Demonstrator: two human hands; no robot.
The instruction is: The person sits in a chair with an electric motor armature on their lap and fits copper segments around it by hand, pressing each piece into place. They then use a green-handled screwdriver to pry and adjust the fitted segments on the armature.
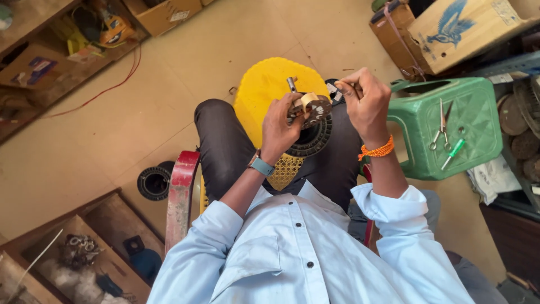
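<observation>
The person is sitting and holding a round motor part [311, 108] above the lap. The left hand [279, 126] is gripping this part from the left side, with the fingers closed around its edge. The part is a disc with copper-coloured windings, and a metal shaft [291, 84] is sticking out of its centre. The shaft is the long axis, and it is pointing up and away from the body, a little to the left in the view. A roll of pale tape [308, 101] is resting on the disc, just beside the left fingers.

The right hand [365, 101] is staying to the right of the part, a little apart from it. Its fingertips are pressed together and pinching something thin; it is too small to tell what it is.

Under the part, a black ribbed ring [312, 141] is lying on the lap, and a yellow stool [264, 84] is standing just behind it. A green plastic stool [450, 124] is standing at the right, with scissors [441, 126] and a green-handled tool [453, 153] lying on top. The floor [112, 124] is smooth and beige. Cardboard boxes [450, 31] are standing near the green stool, and another black ring [153, 183] is lying on the floor at the left.
</observation>
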